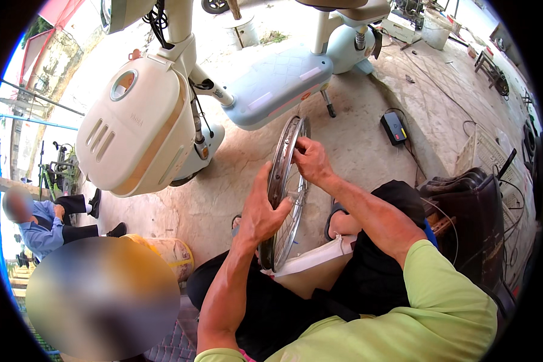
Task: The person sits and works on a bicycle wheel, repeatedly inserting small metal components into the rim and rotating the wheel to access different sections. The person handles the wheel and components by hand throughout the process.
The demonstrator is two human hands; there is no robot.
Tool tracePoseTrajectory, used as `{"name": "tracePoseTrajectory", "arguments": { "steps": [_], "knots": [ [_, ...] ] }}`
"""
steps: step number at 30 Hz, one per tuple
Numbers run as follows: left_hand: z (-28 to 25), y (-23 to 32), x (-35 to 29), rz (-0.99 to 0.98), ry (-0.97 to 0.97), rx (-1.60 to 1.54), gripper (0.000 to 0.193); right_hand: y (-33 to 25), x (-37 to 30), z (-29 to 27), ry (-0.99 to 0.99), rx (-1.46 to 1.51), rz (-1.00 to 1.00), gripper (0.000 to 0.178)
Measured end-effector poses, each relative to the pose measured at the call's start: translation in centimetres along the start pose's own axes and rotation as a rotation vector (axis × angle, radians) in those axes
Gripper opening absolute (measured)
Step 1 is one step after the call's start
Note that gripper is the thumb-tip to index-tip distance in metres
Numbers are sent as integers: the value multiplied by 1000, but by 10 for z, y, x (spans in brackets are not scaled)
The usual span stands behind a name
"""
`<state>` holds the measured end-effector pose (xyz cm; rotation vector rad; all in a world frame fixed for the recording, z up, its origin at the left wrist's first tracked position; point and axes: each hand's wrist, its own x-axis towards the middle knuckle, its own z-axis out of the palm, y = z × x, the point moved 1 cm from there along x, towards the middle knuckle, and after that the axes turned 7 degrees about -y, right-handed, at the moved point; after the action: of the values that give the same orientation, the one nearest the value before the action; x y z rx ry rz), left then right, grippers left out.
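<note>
A bare metal wheel rim (277, 175) with thin spokes and no tyre stands upright between my knees, tilted slightly. My left hand (260, 208) is closed round its near left side, the thumb laid across toward the spokes. Higher up on the far right side, my right hand (312, 160) grips the rim's edge with bent fingers; its fingertips are partly hidden by the rim. The wheel's lower end rests by a cream-white panel (320, 258) lying between my legs.
A pale blue electric scooter (277, 81) with a cream front basket (133, 127) stands ahead. A black box with a cable (394, 128) lies on the concrete at right. A yellow-white bucket (174, 253) and a seated person (45, 226) are at left. A dark padded seat (476, 223) is at right.
</note>
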<state>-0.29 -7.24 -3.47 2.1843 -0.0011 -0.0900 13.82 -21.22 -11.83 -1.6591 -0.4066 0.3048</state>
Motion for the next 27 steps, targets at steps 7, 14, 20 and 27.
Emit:
{"name": "tracePoseTrajectory", "arguments": {
  "steps": [7,14,20,27],
  "knots": [
    [2,1,0,-5,-6,-17,85,6,-1,0,6,-36,12,29],
    [1,-1,0,-10,-11,-34,87,-4,-4,2,-40,75,64,30],
    [-4,1,2,-40,-29,-87,87,-11,-13,8,-59,-45,47,37],
    [-5,2,3,-18,-23,-55,86,-12,-11,13,-296,247,157,43]
  ]
}}
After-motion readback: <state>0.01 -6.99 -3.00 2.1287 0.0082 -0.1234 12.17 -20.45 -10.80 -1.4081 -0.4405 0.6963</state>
